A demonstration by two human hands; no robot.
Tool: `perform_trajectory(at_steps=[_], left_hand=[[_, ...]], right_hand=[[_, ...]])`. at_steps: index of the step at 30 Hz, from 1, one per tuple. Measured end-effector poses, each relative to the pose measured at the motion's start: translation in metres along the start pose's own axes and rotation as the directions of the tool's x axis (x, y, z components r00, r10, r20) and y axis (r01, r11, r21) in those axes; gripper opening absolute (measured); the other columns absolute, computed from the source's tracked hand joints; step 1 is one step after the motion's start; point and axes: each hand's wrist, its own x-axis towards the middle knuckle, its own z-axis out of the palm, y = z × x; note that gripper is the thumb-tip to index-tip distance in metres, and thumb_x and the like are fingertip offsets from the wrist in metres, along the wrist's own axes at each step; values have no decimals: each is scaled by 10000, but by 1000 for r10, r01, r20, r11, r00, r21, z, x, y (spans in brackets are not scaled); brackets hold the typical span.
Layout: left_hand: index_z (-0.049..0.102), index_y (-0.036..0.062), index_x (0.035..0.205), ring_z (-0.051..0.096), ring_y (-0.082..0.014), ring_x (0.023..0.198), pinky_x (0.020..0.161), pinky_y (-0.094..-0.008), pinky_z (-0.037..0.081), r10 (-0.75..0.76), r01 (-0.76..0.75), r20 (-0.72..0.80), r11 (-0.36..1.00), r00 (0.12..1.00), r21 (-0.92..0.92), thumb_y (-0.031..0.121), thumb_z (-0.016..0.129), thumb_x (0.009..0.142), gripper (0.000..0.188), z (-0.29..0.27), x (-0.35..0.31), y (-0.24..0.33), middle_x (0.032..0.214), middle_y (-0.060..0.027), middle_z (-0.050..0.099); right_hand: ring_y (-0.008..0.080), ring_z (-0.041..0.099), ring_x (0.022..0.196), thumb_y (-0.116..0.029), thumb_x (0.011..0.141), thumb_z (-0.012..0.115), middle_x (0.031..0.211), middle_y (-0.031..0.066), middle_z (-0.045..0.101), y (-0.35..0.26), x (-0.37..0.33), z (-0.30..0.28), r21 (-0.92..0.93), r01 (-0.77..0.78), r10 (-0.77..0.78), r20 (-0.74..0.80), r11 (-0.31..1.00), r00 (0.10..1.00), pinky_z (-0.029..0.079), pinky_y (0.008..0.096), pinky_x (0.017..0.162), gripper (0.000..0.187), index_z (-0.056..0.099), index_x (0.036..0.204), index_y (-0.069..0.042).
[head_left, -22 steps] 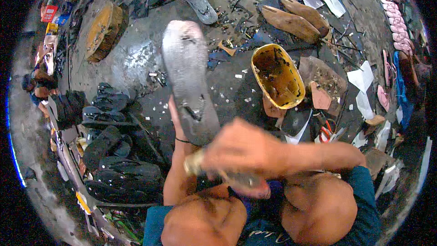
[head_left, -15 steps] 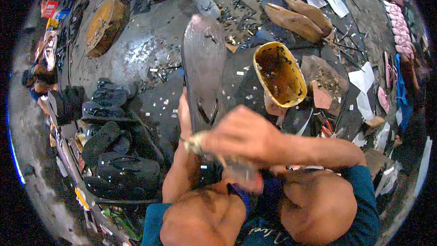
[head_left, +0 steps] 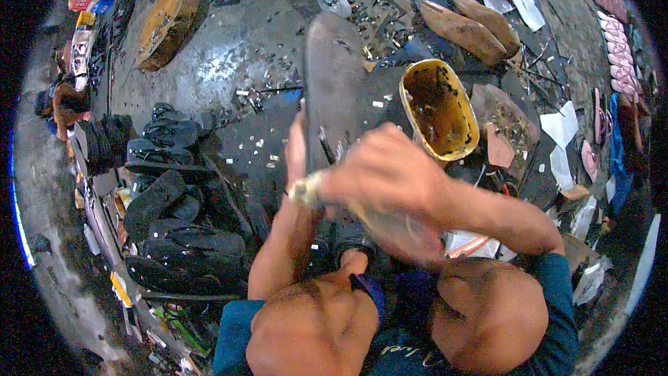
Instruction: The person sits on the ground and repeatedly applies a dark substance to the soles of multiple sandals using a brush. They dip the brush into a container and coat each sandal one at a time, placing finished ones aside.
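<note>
My left hand [head_left: 296, 150] grips the edge of a long dark sandal [head_left: 332, 69] from the left, its fingers partly hidden behind it. The sandal is tilted, its broad end pointing away from me, with a dark strap mark nearer my hands. Over its near end, my closed right hand [head_left: 390, 177] grasps a tool with a pale, lumpy end [head_left: 306, 190]. That end lies by my left wrist. The tool's other end, reddish at the tip, is smeared by motion below my right hand, so its kind is unclear.
Black sandals [head_left: 184, 251] are piled at the left. A yellow tub with dark residue [head_left: 406, 101] stands right of the sandal. Wooden shoe lasts [head_left: 466, 31] lie beyond it, and a round wood block [head_left: 167, 24] sits at the far left. Scraps litter the floor.
The sandal has shifted a little right in view and shows a narrower, darker face. My right hand has risen slightly, and the tool's blurred end has swung to the right.
</note>
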Motion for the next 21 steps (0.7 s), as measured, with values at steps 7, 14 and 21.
perform_trajectory(at_steps=[7,14,21], left_hand=[[596,16,1230,689,-232,903,814,-392,572,30,91,370,948,928,-304,403,334,1014,515,-16,42,20,1059,-126,697],[626,-20,1151,674,-293,969,900,-428,534,203,-215,-88,965,975,-153,303,361,1004,443,-21,184,63,1101,-157,693],[582,94,948,531,-138,666,614,-311,477,230,-476,-573,817,787,-326,373,542,975,282,-81,261,67,819,-43,555]], right_hand=[[251,632,794,-116,756,761,920,75,688,-13,-31,30,122,-100,94,50,987,994,488,367,722,297,723,1050,-98],[320,671,920,-237,886,715,1003,156,704,-2,-99,12,49,-717,719,-65,695,692,506,419,836,232,697,1054,-77],[147,616,926,-158,961,647,983,51,680,-10,-113,4,167,-885,901,-96,434,423,489,313,872,226,640,1130,-7]])
